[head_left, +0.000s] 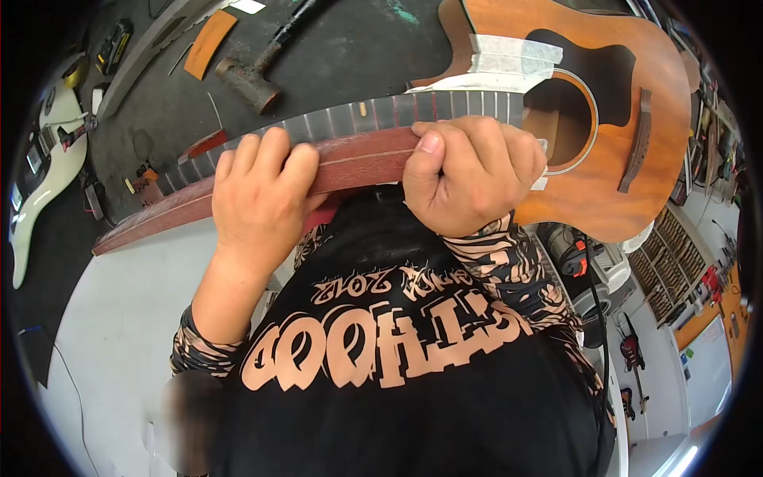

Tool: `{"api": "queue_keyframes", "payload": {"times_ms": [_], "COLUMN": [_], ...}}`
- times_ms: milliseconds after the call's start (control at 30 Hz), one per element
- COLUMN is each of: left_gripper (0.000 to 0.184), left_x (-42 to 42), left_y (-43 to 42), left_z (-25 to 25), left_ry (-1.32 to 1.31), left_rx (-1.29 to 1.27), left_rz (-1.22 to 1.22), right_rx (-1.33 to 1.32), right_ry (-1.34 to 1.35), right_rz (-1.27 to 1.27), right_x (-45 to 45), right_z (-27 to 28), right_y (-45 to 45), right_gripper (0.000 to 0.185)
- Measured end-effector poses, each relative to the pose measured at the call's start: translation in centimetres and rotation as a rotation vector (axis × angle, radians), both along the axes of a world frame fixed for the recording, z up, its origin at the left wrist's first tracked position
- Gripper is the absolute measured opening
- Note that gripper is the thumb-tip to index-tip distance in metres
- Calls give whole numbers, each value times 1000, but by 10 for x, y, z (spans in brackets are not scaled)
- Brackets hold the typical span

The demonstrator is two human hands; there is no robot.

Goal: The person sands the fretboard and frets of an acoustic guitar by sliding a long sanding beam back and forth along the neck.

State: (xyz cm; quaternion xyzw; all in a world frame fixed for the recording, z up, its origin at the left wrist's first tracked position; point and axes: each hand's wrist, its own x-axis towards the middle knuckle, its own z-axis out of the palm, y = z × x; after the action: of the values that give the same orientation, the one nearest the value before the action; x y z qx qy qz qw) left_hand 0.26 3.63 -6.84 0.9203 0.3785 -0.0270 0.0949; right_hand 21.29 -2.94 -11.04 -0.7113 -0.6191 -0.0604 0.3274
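A long reddish sanding beam lies along the fretboard of an acoustic guitar. My left hand is closed over the beam near its middle, with the fingers curled on its top. Wrapped round the beam's right end is my right hand, its thumb pressed on the top face, close to the sound hole. White masking tape covers part of the guitar body beside the fretboard. The beam's underside is hidden.
On the dark bench lie a hammer and an orange curved block. A red block sits behind the fretboard. At the far left is a white guitar-shaped body. Tools on racks stand at the right.
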Motion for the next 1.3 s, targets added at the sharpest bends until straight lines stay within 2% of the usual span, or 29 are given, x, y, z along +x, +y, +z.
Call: {"api": "queue_keyframes", "payload": {"times_ms": [200, 267, 367, 567, 633, 767, 900, 1033, 1167, 1300], "left_gripper": [48, 44, 41, 41, 48, 48, 46, 45, 28, 22], "left_x": [85, 124, 164, 127, 94, 40, 49, 98, 153, 156], "left_y": [-1, -5, -12, -2, 5, 17, 15, 13, 9, 8], "left_z": [2, -5, -8, -4, 1, 1, 2, -1, -8, -12], "left_ry": [-95, -189, -167, -232, -163, -59, -30, -103, -214, -216], "left_rx": [-36, -20, 41, -46, -58, -24, 4, 1, 18, 36], "left_rz": [-33, -40, -38, -18, 5, -5, 0, -32, -27, -16], "right_rx": [-26, -73, -48, -59, -72, -12, 8, -30, -21, -63], "right_ry": [-49, -41, -99, -105, -82, -30, 6, -80, -111, -116], "right_rz": [75, 64, 74, 53, 43, 28, 80, 97, 89, 72], "right_x": [91, 130, 167, 134, 102, 43, 54, 110, 163, 164], "right_z": [4, 12, 12, 12, 7, 1, 1, 4, 11, 12], "right_y": [-5, -10, -14, -7, -2, 15, 15, 13, 10, 10], "right_gripper": [21, 24, 28, 25, 21, 17, 16, 21, 27, 28]}}
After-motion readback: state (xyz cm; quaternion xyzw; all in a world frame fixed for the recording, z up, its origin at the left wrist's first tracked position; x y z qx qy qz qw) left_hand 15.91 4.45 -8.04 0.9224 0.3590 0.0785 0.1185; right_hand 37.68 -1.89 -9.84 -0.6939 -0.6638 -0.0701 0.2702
